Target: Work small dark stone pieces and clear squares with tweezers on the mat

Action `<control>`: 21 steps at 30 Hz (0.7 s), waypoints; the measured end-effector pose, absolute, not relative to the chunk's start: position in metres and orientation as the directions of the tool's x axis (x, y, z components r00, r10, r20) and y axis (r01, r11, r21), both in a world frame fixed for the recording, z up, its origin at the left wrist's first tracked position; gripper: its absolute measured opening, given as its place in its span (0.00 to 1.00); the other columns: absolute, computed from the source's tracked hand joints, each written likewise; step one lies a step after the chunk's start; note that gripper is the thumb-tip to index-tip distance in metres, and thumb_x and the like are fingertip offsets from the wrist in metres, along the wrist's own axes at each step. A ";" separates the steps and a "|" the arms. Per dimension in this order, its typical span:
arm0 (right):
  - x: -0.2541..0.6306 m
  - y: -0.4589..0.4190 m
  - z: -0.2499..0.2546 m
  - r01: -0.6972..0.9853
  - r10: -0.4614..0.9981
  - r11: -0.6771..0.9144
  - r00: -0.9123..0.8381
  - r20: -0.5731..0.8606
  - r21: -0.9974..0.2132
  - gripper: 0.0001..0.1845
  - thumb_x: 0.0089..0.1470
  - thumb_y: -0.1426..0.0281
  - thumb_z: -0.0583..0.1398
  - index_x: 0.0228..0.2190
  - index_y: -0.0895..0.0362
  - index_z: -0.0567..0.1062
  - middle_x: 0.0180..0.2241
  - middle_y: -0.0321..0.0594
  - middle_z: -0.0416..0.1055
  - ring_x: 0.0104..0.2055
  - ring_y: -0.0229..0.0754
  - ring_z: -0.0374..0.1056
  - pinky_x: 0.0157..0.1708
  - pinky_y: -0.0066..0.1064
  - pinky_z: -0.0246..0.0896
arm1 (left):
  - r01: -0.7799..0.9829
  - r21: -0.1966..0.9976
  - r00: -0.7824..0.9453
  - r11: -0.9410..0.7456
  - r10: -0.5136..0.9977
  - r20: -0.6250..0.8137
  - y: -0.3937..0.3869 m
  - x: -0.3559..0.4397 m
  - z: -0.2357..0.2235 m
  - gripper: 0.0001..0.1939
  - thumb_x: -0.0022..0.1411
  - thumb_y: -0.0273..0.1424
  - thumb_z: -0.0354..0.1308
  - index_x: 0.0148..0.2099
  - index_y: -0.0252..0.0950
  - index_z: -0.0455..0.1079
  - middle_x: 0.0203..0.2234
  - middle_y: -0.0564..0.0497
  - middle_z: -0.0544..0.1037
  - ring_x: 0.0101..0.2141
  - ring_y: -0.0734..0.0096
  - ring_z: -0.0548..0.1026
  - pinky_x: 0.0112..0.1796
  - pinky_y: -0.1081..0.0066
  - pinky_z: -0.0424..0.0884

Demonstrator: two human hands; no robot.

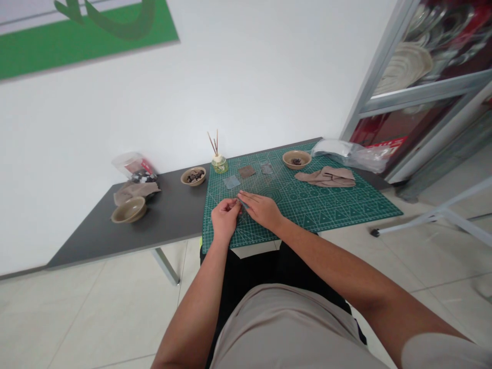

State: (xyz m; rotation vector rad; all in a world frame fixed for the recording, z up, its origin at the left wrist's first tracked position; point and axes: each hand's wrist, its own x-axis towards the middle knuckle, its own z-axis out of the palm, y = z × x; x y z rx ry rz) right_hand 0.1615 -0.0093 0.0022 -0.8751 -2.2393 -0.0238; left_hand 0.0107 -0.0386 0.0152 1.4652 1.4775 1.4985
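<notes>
My left hand [225, 219] is closed in a pinch over the near part of the green cutting mat [307, 205]. My right hand [262, 209] meets it at the fingertips, its fingers pressed together. A small greyish thing shows between them, too hidden to name. Just beyond my hands lie a pale blue-grey square pouch or cloth piece [231, 182], a brown one [246, 171] and a grey one [266, 168]. A tan bowl [297, 159] with a few dark pieces stands farther right. Left of the mat, another tan bowl [193, 177] contains several dark brown pieces.
A reed diffuser [219, 163] stands at the mat's back left corner. A crumpled brown cloth [328, 177] and a clear plastic bag [353, 154] lie right. Far left are a tan bowl [129, 210], a cloth [134, 192] and a tipped clear jar [134, 165]. A wall rises behind.
</notes>
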 end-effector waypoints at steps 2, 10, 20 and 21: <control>0.162 -0.009 0.002 0.593 0.575 0.775 -0.519 0.633 -0.218 0.23 0.59 0.77 0.53 0.56 0.61 0.70 0.58 0.48 0.68 0.59 0.43 0.66 0.58 0.38 0.65 | 0.299 0.928 -0.240 -0.220 0.924 0.297 -0.039 0.011 0.015 0.05 0.53 0.31 0.61 0.27 0.36 0.72 0.17 0.56 0.73 0.21 0.75 0.68 0.26 0.74 0.64; 0.162 -0.010 0.002 0.594 0.564 0.779 -0.526 0.636 -0.200 0.22 0.60 0.76 0.53 0.56 0.60 0.70 0.57 0.46 0.68 0.59 0.43 0.66 0.58 0.37 0.64 | 0.299 0.928 -0.241 -0.220 0.924 0.297 -0.041 0.012 0.015 0.06 0.54 0.33 0.61 0.28 0.37 0.72 0.18 0.56 0.74 0.21 0.75 0.69 0.26 0.74 0.64; 0.163 -0.013 0.008 0.645 0.631 0.730 -0.511 0.583 -0.225 0.23 0.60 0.75 0.55 0.57 0.59 0.69 0.55 0.47 0.71 0.54 0.45 0.71 0.52 0.39 0.67 | 0.150 0.967 -0.268 -0.208 0.933 0.242 -0.038 0.013 0.012 0.08 0.53 0.36 0.63 0.31 0.36 0.71 0.21 0.54 0.77 0.24 0.71 0.75 0.30 0.72 0.69; 0.163 -0.014 0.007 0.651 0.640 0.723 -0.504 0.580 -0.231 0.23 0.60 0.75 0.56 0.57 0.60 0.69 0.55 0.47 0.71 0.54 0.46 0.71 0.51 0.39 0.68 | 0.116 0.970 -0.264 -0.213 0.935 0.237 -0.037 0.013 0.011 0.09 0.52 0.36 0.64 0.31 0.37 0.70 0.21 0.54 0.77 0.24 0.71 0.75 0.30 0.72 0.70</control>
